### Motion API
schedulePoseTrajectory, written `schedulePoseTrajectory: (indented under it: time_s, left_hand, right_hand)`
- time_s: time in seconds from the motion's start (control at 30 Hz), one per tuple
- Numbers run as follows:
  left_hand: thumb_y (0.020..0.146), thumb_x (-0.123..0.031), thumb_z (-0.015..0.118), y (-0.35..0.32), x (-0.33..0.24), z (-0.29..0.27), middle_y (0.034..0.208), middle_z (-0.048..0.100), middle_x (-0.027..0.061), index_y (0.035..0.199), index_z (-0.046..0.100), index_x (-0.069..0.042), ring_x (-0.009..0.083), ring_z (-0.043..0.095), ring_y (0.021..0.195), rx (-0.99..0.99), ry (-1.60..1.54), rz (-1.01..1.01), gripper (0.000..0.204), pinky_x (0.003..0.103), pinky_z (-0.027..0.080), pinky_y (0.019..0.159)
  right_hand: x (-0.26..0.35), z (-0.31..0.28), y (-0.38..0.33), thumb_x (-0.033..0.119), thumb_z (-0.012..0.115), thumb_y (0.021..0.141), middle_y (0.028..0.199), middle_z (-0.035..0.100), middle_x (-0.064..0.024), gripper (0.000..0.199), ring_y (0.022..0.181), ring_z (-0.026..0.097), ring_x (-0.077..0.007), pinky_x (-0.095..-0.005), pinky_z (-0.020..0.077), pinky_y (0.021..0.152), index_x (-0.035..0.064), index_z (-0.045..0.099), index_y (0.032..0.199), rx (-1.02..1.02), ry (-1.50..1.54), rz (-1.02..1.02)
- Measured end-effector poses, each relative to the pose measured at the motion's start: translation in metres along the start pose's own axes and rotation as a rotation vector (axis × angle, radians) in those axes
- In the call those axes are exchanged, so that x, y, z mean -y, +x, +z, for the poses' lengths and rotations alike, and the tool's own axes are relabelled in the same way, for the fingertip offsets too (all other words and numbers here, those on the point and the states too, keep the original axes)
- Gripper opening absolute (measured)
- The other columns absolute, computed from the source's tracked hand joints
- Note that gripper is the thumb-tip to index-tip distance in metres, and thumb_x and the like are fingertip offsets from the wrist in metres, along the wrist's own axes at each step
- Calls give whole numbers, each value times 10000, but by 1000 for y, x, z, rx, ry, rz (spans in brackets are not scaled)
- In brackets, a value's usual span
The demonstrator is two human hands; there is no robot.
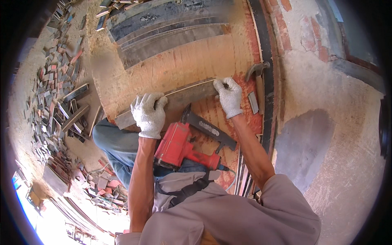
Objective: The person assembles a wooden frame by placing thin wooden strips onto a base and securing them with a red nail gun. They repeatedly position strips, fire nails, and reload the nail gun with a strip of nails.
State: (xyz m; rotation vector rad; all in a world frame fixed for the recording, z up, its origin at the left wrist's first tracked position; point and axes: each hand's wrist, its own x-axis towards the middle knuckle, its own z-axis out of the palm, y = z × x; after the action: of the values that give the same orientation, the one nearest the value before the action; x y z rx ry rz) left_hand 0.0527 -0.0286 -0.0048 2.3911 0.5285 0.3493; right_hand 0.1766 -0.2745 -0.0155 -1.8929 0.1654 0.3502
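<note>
A long, narrow dark board (183,99) lies across the work surface in front of me, a pale edge along its far side. My left hand (148,115), in a white knit glove, grips it toward its left end with the fingers curled over the far edge. At its right end my right hand (229,98), gloved the same, pinches the board with thumb and fingers closed. Just nearer to me rests a red nail gun (174,143) with a long black magazine (209,130); neither hand touches it.
Several dark boards (171,41) lie at the far side of the wooden panel (192,61). A hammer (257,70) sits by the dark rail (268,102) on the right, near a small grey offcut (253,103). Scrap wood pieces (53,94) cover the floor at left. An air hose (234,179) leaves the gun.
</note>
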Motion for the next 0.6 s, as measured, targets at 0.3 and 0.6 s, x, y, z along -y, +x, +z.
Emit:
schedulePoseTrajectory:
  time_s: [0.3, 0.6]
  left_hand:
    - [844, -263, 771, -4, 3, 3, 866, 726, 63, 846, 754, -146, 320, 654, 898, 71, 119, -51, 118, 471, 474, 858]
    - [757, -216, 792, -5, -10, 10, 722, 654, 85, 668, 650, -134, 328, 636, 808, -165, 73, -60, 186, 481, 447, 972]
  right_hand:
    - [-11, -1, 4, 182, 784, 928, 700, 646, -90, 268, 624, 505, -113, -359, 459, 572, 27, 628, 775, -45, -276, -144]
    - [58, -10, -80, 340, 717, 961, 1083, 665, -229, 510, 996, 637, -424, -519, 509, 872, 5, 589, 1324, 21, -644, -564]
